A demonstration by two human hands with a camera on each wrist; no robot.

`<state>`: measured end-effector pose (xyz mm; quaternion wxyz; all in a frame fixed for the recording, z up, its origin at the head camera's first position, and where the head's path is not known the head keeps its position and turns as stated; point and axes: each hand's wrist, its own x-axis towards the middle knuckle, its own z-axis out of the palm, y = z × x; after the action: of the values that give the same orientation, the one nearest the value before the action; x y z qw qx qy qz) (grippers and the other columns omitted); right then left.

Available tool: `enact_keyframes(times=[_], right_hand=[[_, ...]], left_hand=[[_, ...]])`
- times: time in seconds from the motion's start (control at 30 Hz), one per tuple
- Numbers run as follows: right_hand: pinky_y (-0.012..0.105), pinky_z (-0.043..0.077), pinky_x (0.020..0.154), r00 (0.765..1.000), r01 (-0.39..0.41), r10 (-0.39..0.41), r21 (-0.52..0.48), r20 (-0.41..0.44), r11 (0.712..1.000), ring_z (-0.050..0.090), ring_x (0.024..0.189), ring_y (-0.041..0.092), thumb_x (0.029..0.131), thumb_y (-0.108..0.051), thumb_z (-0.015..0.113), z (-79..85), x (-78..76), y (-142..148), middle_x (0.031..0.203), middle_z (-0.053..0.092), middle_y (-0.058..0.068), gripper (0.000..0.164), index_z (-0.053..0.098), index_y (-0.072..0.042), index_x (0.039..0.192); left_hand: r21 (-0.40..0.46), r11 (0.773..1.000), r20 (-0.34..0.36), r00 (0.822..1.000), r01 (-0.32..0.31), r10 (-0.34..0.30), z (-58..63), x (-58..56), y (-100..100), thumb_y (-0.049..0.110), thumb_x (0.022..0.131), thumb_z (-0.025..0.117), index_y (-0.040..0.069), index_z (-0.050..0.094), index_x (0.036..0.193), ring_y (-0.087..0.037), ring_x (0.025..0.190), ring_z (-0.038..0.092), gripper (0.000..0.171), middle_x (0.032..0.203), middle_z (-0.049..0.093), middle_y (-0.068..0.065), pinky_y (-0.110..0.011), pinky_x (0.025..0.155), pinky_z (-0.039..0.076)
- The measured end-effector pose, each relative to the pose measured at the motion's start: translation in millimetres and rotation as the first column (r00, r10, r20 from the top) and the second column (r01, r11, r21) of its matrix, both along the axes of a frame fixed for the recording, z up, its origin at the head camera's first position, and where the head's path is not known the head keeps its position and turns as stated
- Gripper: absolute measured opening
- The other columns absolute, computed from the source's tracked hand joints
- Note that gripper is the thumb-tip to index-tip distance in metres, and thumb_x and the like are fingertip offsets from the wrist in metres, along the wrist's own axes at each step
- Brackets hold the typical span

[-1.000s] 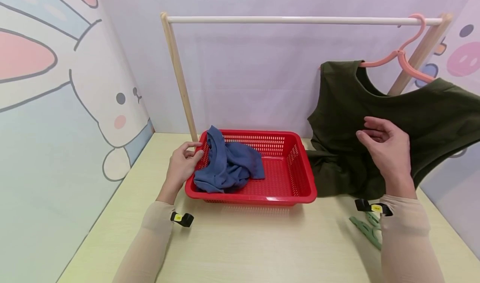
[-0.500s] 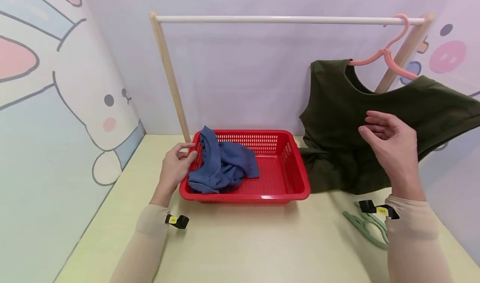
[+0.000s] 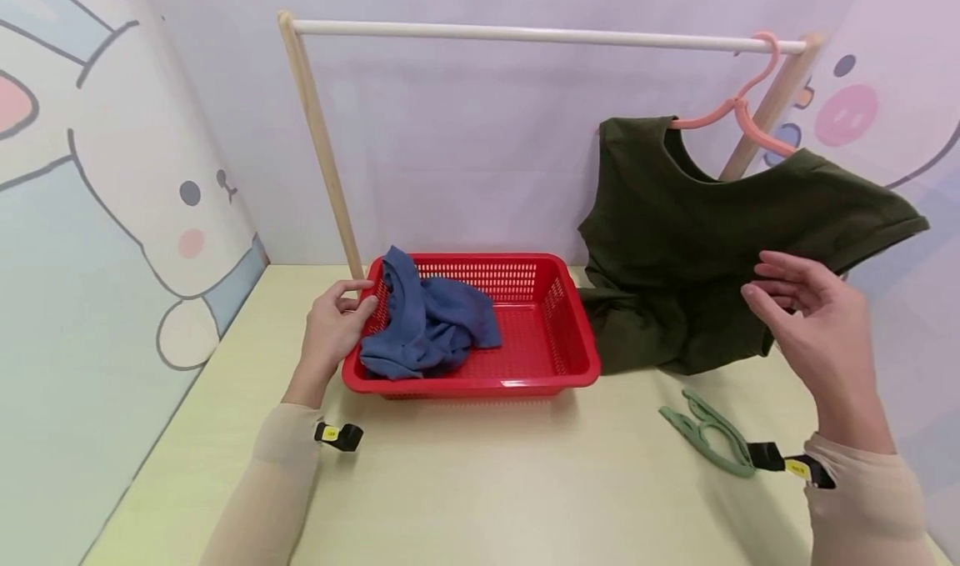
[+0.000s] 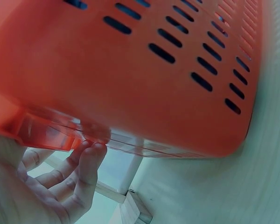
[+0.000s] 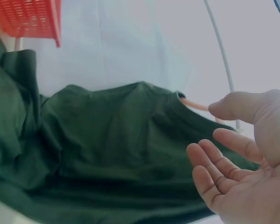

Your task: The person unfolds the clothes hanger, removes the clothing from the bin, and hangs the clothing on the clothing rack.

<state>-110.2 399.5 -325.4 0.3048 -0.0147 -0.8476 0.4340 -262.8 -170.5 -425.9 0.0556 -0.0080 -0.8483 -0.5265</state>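
My left hand is at the left rim of a red plastic basket. Its thumb lies over the rim, and in the left wrist view the other fingertips touch the outer wall. A crumpled blue cloth garment lies in the basket's left part. To the right, a dark green sleeveless top hangs askew on a pink hanger hooked on the rail. My right hand hovers in front of the top, fingers loosely bent, holding nothing. Below it, a green folding hanger lies on the table.
A clothes rack with a white rail and wooden posts stands behind the basket. The lower part of the top spreads onto the table. Walls with cartoon animals flank both sides.
The head view has turned right. My right hand has moved right and down, away from the middle of the top, uncovering the green hanger. My left hand stays at the basket rim.
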Motion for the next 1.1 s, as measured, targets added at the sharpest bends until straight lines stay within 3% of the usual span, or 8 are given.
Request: enact_keyframes(times=[0.1,0.33,0.67,0.93,1.1], right_hand=[[0.004,0.052,0.085,1.0,0.012,-0.012,0.009,0.009,1.0,0.07,0.104,-0.004,0.1,-0.002,0.081,-12.6,9.5,4,0.124,0.073,-0.016,0.049,0.069,-0.004,0.147],[0.004,0.051,0.084,0.998,0.032,-0.032,-0.002,0.051,0.999,0.069,0.103,-0.006,0.099,-0.002,0.082,-44.9,26.0,11,0.122,0.075,-0.015,0.05,0.068,-0.001,0.147],[0.006,0.052,0.082,0.991,0.014,-0.009,-0.041,0.136,0.999,0.07,0.099,-0.008,0.101,-0.007,0.082,-84.8,38.6,13,0.12,0.075,-0.02,0.048,0.068,-0.002,0.147],[0.007,0.053,0.081,0.98,-0.032,0.043,-0.061,0.196,0.998,0.071,0.1,-0.008,0.102,-0.008,0.081,-112.0,39.3,15,0.119,0.076,-0.021,0.049,0.065,0.001,0.148],[0.008,0.053,0.081,0.958,-0.054,0.053,-0.008,0.283,0.999,0.068,0.101,-0.012,0.102,-0.014,0.083,-124.1,39.6,20,0.118,0.072,-0.028,0.056,0.061,0.002,0.152]], left_hand=[[-0.005,1.0,0.002,1.0,0.001,-0.001,0.3,-0.5,-2,0.034,0.111,0.07,0.016,0.066,0.152,-0.038,0.115,0.075,0.044,0.132,0.073,-0.025,-0.034,0.094,0.061],[-0.011,1.0,0.017,1.0,-0.004,0.004,0.3,-0.7,-3,0.037,0.112,0.069,0.017,0.065,0.154,-0.038,0.116,0.074,0.047,0.135,0.072,-0.025,-0.048,0.103,0.063],[-0.005,1.0,0.018,1.0,-0.002,0.003,0.0,1.3,-3,0.037,0.112,0.069,0.017,0.064,0.155,-0.039,0.118,0.073,0.048,0.137,0.072,-0.026,-0.05,0.104,0.062],[-0.008,1.0,0.016,1.0,0.001,-0.001,-0.2,1.1,-3,0.035,0.113,0.068,0.016,0.064,0.155,-0.037,0.116,0.073,0.047,0.135,0.072,-0.026,-0.042,0.1,0.063],[-0.005,1.0,0.02,1.0,0.001,-0.001,-0.4,0.0,-2,0.034,0.112,0.068,0.017,0.064,0.154,-0.037,0.115,0.073,0.045,0.135,0.072,-0.025,-0.038,0.097,0.063]])
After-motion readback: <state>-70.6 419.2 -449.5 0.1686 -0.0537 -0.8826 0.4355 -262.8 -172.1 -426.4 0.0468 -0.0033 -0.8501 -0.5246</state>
